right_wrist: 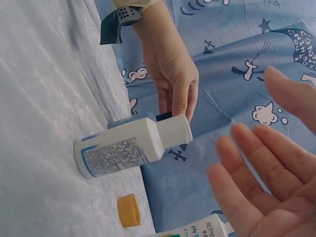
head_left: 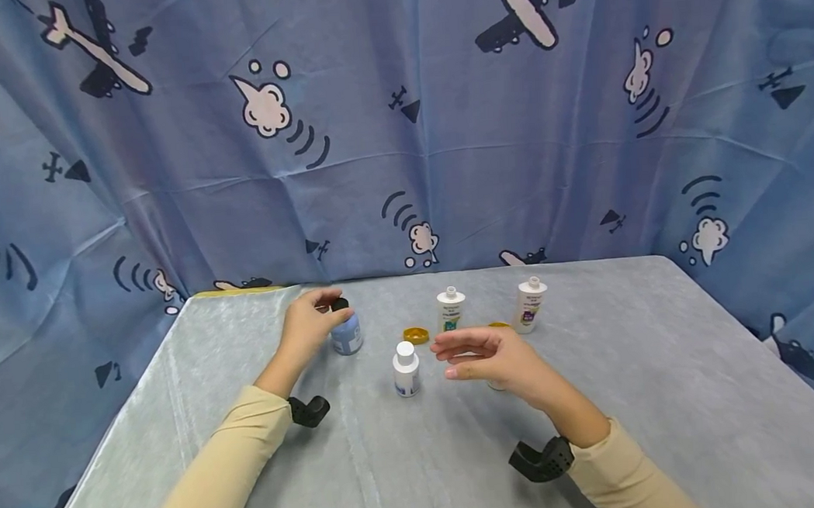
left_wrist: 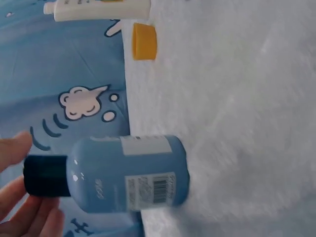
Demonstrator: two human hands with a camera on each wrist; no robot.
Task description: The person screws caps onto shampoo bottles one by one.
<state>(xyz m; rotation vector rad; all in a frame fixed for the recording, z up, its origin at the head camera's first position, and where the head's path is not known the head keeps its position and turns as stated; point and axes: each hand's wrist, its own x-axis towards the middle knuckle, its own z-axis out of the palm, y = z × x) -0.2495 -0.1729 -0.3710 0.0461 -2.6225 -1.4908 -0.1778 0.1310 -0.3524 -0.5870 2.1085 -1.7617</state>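
Observation:
A blue bottle point(head_left: 346, 335) with a black cap point(left_wrist: 47, 176) stands at the left of the table. My left hand point(head_left: 306, 322) is at that cap, fingers along one side; in the left wrist view the thumb point(left_wrist: 14, 149) appears slightly apart from it. Near the middle stands a small white bottle point(head_left: 407, 374) with a white cap point(right_wrist: 174, 132). To its right hovers my right hand point(head_left: 493, 357), holding nothing, with thumb and fingers spread apart. Behind the right hand another white object point(head_left: 495, 386) is mostly hidden.
Two white bottles without caps, one with a green label point(head_left: 450, 310) and one with a purple label point(head_left: 530, 305), stand farther back. A yellow cap point(head_left: 415, 335) lies between them and the small bottle. Another yellow piece point(head_left: 499, 324) peeks over my right hand. A patterned curtain point(head_left: 344, 133) hangs behind.

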